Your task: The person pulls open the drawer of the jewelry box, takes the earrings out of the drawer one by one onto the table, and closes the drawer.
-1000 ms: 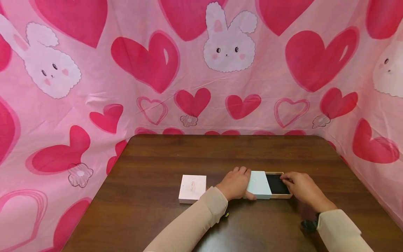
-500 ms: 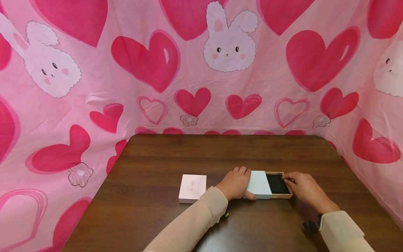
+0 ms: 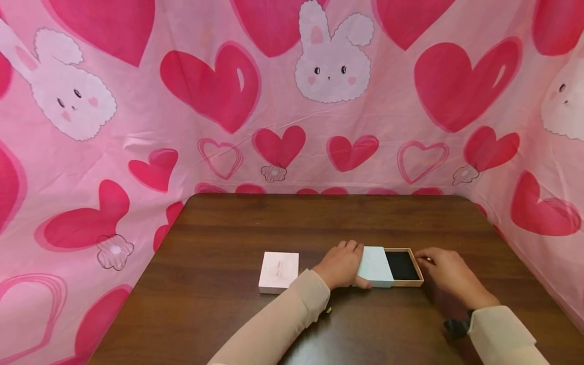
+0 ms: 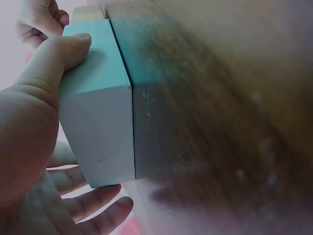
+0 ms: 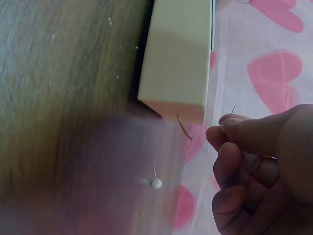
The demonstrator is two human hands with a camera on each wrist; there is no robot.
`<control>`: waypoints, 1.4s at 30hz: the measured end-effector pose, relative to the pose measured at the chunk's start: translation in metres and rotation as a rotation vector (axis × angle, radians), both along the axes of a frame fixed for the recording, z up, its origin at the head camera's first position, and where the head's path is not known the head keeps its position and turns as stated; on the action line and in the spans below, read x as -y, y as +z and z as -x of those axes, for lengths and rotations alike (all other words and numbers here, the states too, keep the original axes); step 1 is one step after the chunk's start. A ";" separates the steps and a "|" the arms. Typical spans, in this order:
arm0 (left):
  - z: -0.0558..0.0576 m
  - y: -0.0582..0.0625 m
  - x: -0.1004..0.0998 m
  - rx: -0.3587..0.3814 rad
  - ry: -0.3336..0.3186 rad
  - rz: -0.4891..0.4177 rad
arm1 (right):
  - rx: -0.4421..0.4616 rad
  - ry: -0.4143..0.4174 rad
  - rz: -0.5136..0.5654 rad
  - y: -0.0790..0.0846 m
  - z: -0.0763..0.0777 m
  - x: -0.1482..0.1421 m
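Observation:
A drawer-style jewelry box lies on the table, its pale blue sleeve (image 3: 376, 266) partly off the tan drawer (image 3: 407, 285) with a black pad (image 3: 403, 265) inside. My left hand (image 3: 340, 264) grips the sleeve's left end; in the left wrist view the thumb (image 4: 76, 49) presses one side and the fingers lie along the other. Just beyond the drawer's right end, my right hand (image 3: 443, 269) pinches a small pearl stud earring by thumb and forefinger; its thin post (image 5: 233, 111) sticks up. A second pearl stud earring (image 5: 156, 183) lies on the table near the drawer's end.
A closed pale pink box (image 3: 279, 271) sits left of the left forearm. A small ribbon pull (image 5: 184, 128) hangs from the drawer's end. The brown wooden table (image 3: 319, 215) is backed by pink heart-and-rabbit cloth (image 3: 388, 116).
My right hand has moved right, from over the black pad to past the drawer's end, with a small piece in its fingertips. The left hand and the box stay put.

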State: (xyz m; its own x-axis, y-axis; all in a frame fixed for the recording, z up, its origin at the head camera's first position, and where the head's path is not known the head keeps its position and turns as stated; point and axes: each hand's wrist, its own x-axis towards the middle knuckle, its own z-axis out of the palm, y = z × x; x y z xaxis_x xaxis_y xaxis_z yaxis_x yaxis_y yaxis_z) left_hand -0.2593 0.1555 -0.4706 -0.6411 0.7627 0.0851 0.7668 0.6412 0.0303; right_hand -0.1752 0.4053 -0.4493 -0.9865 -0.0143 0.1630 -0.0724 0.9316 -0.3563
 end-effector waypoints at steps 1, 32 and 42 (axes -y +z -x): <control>0.000 0.001 0.000 0.000 -0.001 0.000 | 0.004 -0.004 0.002 0.001 0.000 -0.001; -0.001 0.002 0.001 0.020 0.003 0.003 | 0.007 -0.012 0.008 -0.006 -0.014 -0.022; -0.001 0.003 0.001 0.035 0.007 -0.001 | -0.061 -0.010 -0.004 -0.010 -0.017 -0.029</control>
State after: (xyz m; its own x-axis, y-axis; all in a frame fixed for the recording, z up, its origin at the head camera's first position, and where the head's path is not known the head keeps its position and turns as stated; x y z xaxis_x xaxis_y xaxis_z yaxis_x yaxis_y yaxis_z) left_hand -0.2582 0.1549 -0.4673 -0.6493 0.7578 0.0634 0.7605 0.6468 0.0572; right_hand -0.1583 0.4341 -0.4594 -0.9748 -0.0053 0.2232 -0.0847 0.9339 -0.3474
